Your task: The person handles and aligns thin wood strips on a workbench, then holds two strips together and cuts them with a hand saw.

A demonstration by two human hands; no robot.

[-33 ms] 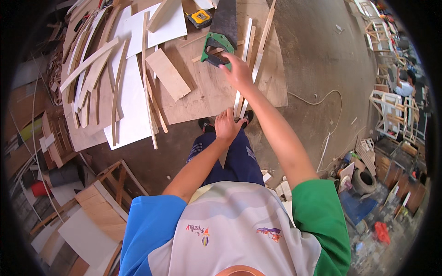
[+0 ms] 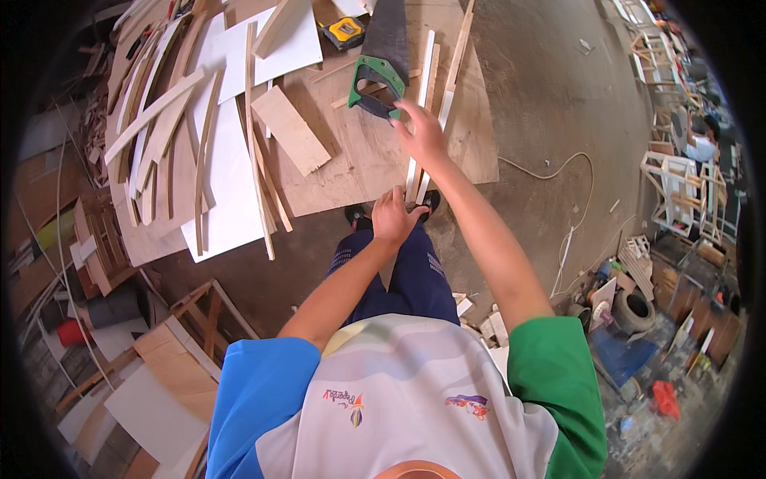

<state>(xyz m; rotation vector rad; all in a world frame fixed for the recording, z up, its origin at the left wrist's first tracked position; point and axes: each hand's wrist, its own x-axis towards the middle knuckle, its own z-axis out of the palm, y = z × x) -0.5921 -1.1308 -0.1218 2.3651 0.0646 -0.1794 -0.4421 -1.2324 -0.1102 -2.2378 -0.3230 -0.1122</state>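
Observation:
A hand saw (image 2: 381, 73) with a green and black handle lies at the far side of the board, its dark blade pointing away from me. My right hand (image 2: 423, 140) is beside the near end of that handle, fingers apart and slightly blurred, holding nothing. At the board's near edge my left hand (image 2: 391, 217) is closed round the near ends of narrow wooden strips (image 2: 421, 120), one of them white-faced. The exact grip is partly hidden by the fingers. A dark pointed piece (image 2: 387, 275) shows below my left wrist; its kind is unclear.
Left on the plywood board (image 2: 351, 172) are a short plank (image 2: 291, 129), white panels (image 2: 227, 180) and several long strips (image 2: 152, 120). A yellow and black tape measure (image 2: 345, 33) lies left of the saw. A cord (image 2: 570, 160) trails across the floor at right, toward a tyre (image 2: 634, 311).
My right hand has drawn slightly back from the saw handle, toward me and to the right. The saw and my left hand have stayed nearly in place.

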